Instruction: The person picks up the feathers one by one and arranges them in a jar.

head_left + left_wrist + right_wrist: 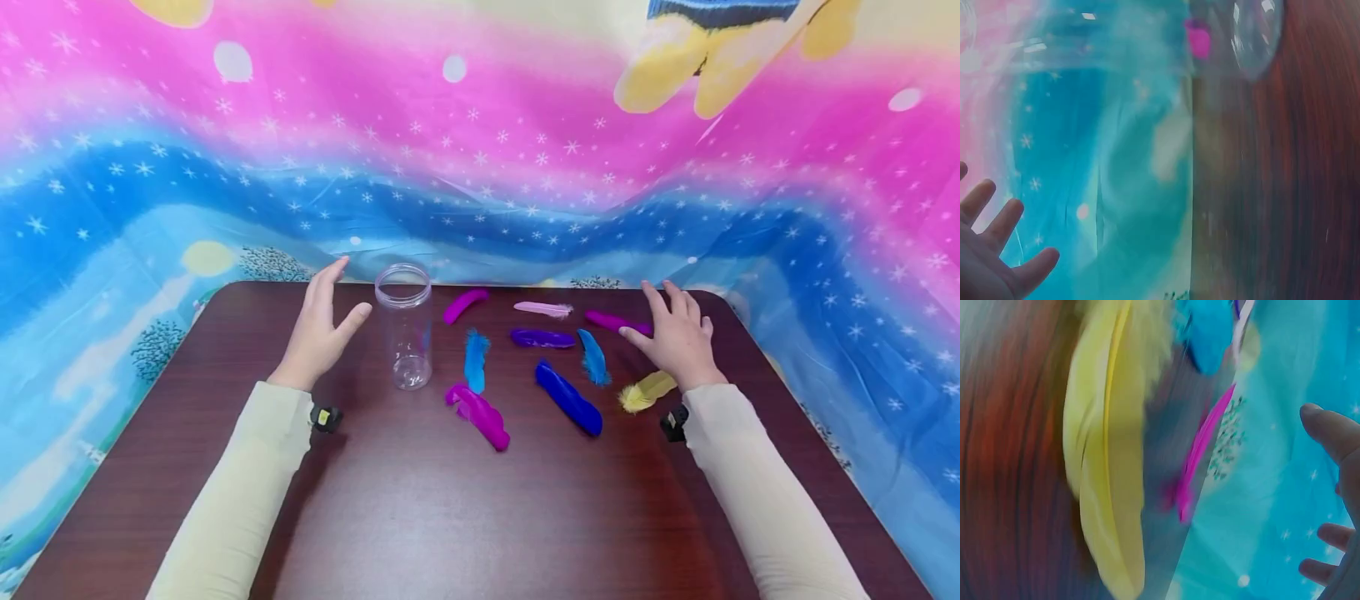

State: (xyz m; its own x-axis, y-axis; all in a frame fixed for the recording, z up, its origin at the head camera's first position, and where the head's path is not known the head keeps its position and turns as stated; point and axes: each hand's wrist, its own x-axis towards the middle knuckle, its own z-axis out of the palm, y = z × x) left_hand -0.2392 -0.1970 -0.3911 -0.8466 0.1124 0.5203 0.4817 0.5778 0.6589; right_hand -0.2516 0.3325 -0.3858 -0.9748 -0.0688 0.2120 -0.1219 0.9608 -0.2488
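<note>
To the left of a tall clear plastic jar [410,333] without a lid, my left hand [315,337] is raised, its fingers spread and touching nothing. The left wrist view has part of that hand [991,250] at its lower left and the jar's round base at the top. Over the right side of the table, my right hand [681,343] hovers empty with fingers apart. It overlaps the end of a magenta feather [611,322], and a yellow feather [645,393] lies just below it. In the right wrist view the yellow feather [1110,456] looms large.
More feathers lie across the brown table [420,517]: two magenta [467,305], a pale pink one [542,309], a purple one [542,338], two light blue [476,358] and a dark blue one [567,400]. A patterned cloth [450,167] hangs behind the table.
</note>
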